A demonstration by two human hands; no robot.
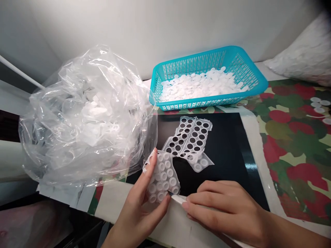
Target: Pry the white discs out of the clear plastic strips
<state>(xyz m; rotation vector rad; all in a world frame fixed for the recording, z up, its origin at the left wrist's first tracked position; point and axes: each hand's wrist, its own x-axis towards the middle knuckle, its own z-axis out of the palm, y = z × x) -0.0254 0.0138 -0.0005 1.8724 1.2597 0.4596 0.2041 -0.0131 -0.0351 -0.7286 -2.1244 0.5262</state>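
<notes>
At one black mat's near edge, holds one moulded sheet clamped in the left hand, one white-handled tool gripped in the right hand, seemingly loosening round pieces; next needs a steady tip. Counts one basket, one clear bag, at least one perforated sheet; cannot count the heaped discs.

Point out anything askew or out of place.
A few white discs look stray: they lie on the patterned cloth at far right, outside the turquoise basket that holds many similar ones.
</notes>
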